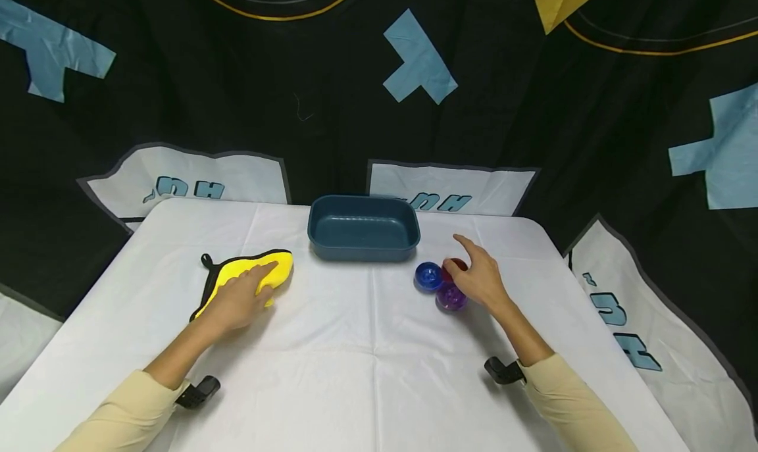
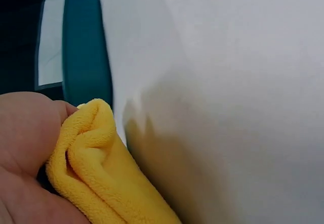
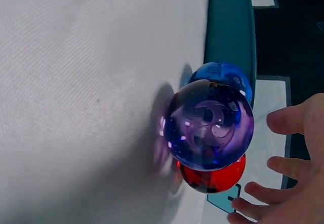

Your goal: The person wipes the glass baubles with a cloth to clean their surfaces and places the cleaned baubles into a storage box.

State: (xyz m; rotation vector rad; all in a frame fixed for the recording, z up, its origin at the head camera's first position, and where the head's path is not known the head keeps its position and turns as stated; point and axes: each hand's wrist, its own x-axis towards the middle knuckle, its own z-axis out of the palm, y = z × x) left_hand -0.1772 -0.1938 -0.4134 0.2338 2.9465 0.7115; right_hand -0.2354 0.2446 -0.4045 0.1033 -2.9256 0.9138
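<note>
My left hand (image 1: pixel 239 301) grips a yellow cloth (image 1: pixel 237 268) with black edging and a small black loop at the left of the table. In the left wrist view the plush cloth (image 2: pixel 101 153) bunches into folds beside the palm. Over at the right, my right hand (image 1: pixel 478 277) hovers with fingers spread above three clear glossy balls. They are a blue ball (image 1: pixel 428 276), a purple ball (image 1: pixel 451 297) and a red ball (image 1: pixel 456 268), partly hidden by the hand. In the right wrist view the fingers (image 3: pixel 283 168) stand apart from the purple ball (image 3: pixel 208 125).
A dark teal rectangular tub (image 1: pixel 364 251) stands at the back middle of the white-covered table (image 1: pixel 331 373). Behind the table hangs a black curtain (image 1: pixel 331 110) with blue and yellow patches.
</note>
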